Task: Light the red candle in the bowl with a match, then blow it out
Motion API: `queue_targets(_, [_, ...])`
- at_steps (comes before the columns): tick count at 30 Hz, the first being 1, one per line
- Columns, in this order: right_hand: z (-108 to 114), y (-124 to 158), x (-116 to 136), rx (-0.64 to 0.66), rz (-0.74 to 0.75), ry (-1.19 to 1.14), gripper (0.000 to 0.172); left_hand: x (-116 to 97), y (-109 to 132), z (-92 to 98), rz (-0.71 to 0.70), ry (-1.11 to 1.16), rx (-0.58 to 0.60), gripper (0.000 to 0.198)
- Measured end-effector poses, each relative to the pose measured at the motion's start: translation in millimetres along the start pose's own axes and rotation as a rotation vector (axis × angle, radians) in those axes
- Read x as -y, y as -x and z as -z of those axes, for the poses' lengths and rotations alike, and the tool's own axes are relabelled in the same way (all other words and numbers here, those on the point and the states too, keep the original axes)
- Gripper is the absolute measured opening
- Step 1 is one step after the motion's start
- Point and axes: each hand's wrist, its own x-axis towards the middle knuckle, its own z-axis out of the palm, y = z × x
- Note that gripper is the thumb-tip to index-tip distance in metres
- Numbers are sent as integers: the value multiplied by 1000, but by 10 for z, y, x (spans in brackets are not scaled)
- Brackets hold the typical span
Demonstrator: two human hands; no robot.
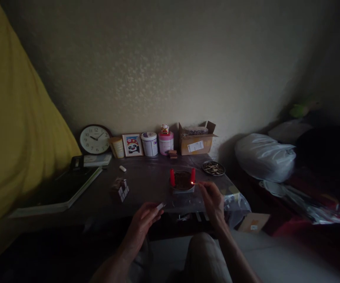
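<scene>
My right hand (212,198) pinches a thin match (197,183) between thumb and fingers. Its tip glows with a small flame beside the right red candle (193,175); I cannot tell whether they touch. A second red candle (172,177) stands upright at the left side of the same round bowl (182,191), which is filled with something dark brown. Closer to me and to the left, my left hand (146,216) is closed around a small pale box (160,206), probably a matchbox, mostly hidden by the fingers. No flame is visible on either candle.
On the dark table (149,177) lie a dish (224,173) of thin sticks, a stack of small boxes (123,191) and a white oval object (122,168). A wall clock (95,139), tins (149,145) and an open carton (195,145) line the wall.
</scene>
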Motion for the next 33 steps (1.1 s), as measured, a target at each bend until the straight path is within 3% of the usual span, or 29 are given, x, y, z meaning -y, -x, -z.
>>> queue_targets(7, [18, -113, 0, 27, 101, 97, 27, 32, -38, 24, 5, 0, -9, 33])
queue_targets(16, [48, -306, -51, 74, 25, 36, 27, 23, -23, 12, 22, -23, -13, 38])
queue_targets(33, [56, -733, -100, 30, -35, -131, 31, 79, -83, 41, 33, -8, -18, 39])
